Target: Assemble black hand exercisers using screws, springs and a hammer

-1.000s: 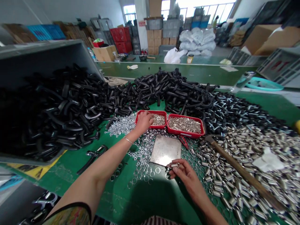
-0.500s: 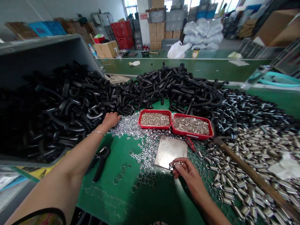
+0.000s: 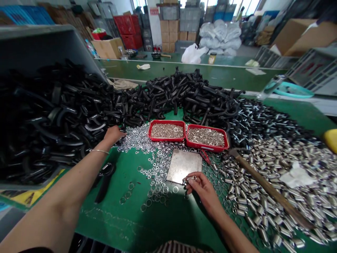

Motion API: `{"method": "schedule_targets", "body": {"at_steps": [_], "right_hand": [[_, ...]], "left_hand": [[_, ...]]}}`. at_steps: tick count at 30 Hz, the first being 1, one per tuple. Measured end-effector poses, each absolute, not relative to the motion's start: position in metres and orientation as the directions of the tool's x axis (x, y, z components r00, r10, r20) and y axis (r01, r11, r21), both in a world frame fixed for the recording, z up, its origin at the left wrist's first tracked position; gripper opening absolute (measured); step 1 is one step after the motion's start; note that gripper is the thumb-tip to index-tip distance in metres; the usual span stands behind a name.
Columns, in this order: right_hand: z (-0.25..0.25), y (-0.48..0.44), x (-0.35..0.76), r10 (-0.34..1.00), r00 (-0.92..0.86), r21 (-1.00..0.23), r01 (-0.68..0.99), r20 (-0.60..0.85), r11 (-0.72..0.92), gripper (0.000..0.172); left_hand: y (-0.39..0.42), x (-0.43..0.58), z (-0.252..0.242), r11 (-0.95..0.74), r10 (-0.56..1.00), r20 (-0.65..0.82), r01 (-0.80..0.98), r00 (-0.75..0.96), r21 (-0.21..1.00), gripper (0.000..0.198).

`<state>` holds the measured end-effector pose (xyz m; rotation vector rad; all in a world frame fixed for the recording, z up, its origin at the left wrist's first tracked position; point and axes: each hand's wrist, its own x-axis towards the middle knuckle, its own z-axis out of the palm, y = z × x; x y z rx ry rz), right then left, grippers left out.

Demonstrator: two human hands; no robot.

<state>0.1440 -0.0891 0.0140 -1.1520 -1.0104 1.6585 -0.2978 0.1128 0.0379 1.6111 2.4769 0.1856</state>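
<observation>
Head view: right hand [image 3: 200, 185] pinches a small silver coiled metal spring [image 3: 191, 178] between thumb and fingers, just over the near edge of a flat square grey metal plate [image 3: 184, 165] on the green desk [image 3: 131, 221]. Left hand [image 3: 113, 135] is far left, where the heap of curved black parts [image 3: 102, 121] meets the scattered small silver metal nuts [image 3: 137, 137]; fingertips hidden, can't tell if it's gripping anything. Two red rectangular trays [image 3: 165, 140] of small metal pieces sit side by side beyond the plate. Right of it: red-handled tool [image 3: 204, 157], then wooden-handled hammer [image 3: 265, 184] lying across silver coil springs [image 3: 242, 200].
</observation>
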Motion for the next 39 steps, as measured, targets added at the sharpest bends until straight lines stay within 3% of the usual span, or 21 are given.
{"method": "schedule_targets", "body": {"at_steps": [3, 6, 8, 11, 13, 15, 18, 21, 30, 39], "right_hand": [[0.015, -0.093, 0.149, 0.946, -0.195, -0.929, -0.221, -0.257, -0.298, 0.029], [0.015, -0.098, 0.157, 0.952, -0.169, -0.926, -0.243, -0.254, -0.29, 0.029], [0.014, -0.101, 0.161, 0.953, -0.158, -0.923, -0.251, -0.257, -0.291, 0.028], [0.014, -0.102, 0.163, 0.953, -0.153, -0.92, -0.259, -0.262, -0.295, 0.029], [0.016, -0.1, 0.16, 0.956, -0.14, -0.923, -0.256, -0.258, -0.287, 0.029], [0.02, -0.099, 0.156, 0.959, -0.13, -0.928, -0.246, -0.253, -0.278, 0.028], [0.025, -0.098, 0.153, 0.961, -0.131, -0.932, -0.242, -0.245, -0.27, 0.029], [0.027, -0.099, 0.156, 0.962, -0.13, -0.927, -0.261, -0.241, -0.268, 0.03], [0.025, -0.101, 0.155, 0.959, -0.093, -0.9, -0.33, -0.269, -0.285, 0.03], [0.031, -0.096, 0.15, 0.968, -0.043, -0.897, -0.369, -0.246, -0.244, 0.027]], "left_hand": [[0.104, -0.29, 0.05, 0.392, 0.906, 0.055, 0.881, -0.419, 0.265, 0.038], [0.085, -0.268, 0.068, 0.22, 0.876, 0.329, 0.899, -0.353, 0.378, 0.041], [0.064, -0.242, 0.079, 0.127, 0.853, 0.392, 0.866, -0.344, 0.483, 0.046], [0.018, -0.181, 0.084, 0.111, 0.928, 0.162, 0.666, -0.334, 0.738, 0.048], [-0.018, -0.132, 0.077, 0.134, 0.985, -0.068, 0.444, -0.161, 0.886, 0.049], [-0.048, -0.088, 0.065, 0.193, 0.974, -0.214, 0.233, 0.069, 0.953, 0.05], [-0.075, -0.044, 0.051, 0.191, 0.951, -0.211, 0.109, 0.224, 0.975, 0.05], [-0.081, -0.027, 0.047, 0.169, 0.949, -0.182, 0.073, 0.257, 0.983, 0.045], [-0.085, -0.014, 0.041, 0.125, 0.975, -0.156, 0.191, 0.157, 0.974, 0.041], [-0.082, -0.014, 0.034, 0.133, 0.987, -0.145, 0.148, 0.069, 0.98, 0.046]]}}
